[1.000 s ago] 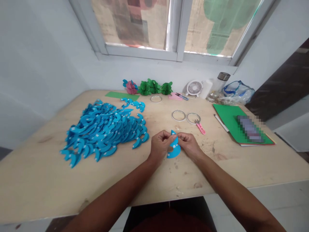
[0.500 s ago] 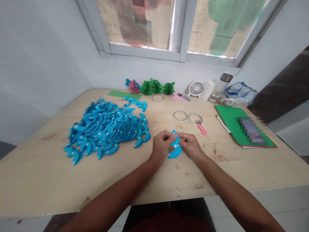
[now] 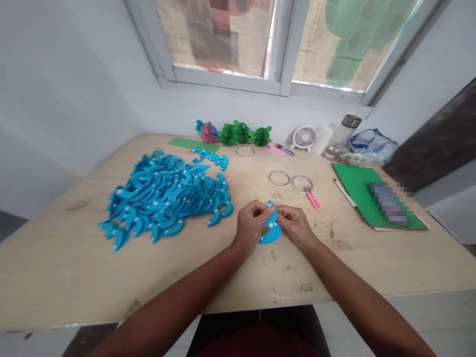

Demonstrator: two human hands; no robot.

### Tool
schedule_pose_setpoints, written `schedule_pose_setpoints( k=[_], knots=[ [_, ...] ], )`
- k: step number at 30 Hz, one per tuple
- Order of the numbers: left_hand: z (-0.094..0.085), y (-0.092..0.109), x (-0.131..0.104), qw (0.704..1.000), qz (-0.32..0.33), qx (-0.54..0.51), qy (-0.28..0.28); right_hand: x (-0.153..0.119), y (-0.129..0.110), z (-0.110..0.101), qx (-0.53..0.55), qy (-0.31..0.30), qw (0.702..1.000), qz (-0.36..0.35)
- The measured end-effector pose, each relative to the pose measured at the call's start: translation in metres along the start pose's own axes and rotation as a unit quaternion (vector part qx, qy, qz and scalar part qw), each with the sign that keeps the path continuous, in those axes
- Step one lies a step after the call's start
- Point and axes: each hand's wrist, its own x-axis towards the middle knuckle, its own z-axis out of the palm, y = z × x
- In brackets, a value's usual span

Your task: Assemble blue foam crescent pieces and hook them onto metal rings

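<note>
Near the table's front middle, a curved blue paper piece (image 3: pixel 273 233) with small white squares is held between both hands. My left hand (image 3: pixel 253 223) pinches its left side with thumb and fingers. From the right, my right hand (image 3: pixel 293 220) grips its upper edge, fingertips close to those of the left. The piece's lower curve shows between the hands; part of it is hidden by the fingers. To the left lies a large heap of similar blue paper pieces (image 3: pixel 167 193).
Beyond the hands lie tape rings (image 3: pixel 278 179) and pink snips (image 3: pixel 313 199). Green paper shapes (image 3: pixel 242 133), a small white fan (image 3: pixel 305 137) and a bottle (image 3: pixel 344 134) line the wall. A green folder (image 3: pixel 357 193) lies at the right on the wooden table (image 3: pixel 178 267).
The view has shifted slightly, so the objects appear a little further right. Both hands keep nearly the same hold on the blue piece.
</note>
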Motion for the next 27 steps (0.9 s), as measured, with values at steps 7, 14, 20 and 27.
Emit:
schedule_pose_setpoints(
  k=[7,14,20,27],
  knots=[
    [0.0013,0.0021,-0.0025,1.0,0.0,0.001,0.004,-0.0008,0.0027,-0.0027,-0.034,-0.009,0.999,-0.004],
    [0.0018,0.0024,-0.0028,1.0,-0.004,-0.013,-0.003,0.0008,0.0062,-0.0052,-0.091,0.005,0.995,-0.034],
    [0.0019,0.0019,-0.003,1.0,0.0,-0.013,0.004,-0.0001,0.0068,-0.0061,-0.092,0.002,0.995,-0.038],
    [0.003,0.0017,-0.0028,1.0,-0.011,-0.007,-0.006,-0.0005,0.0057,-0.006,-0.066,-0.004,0.997,-0.039]
  ],
)
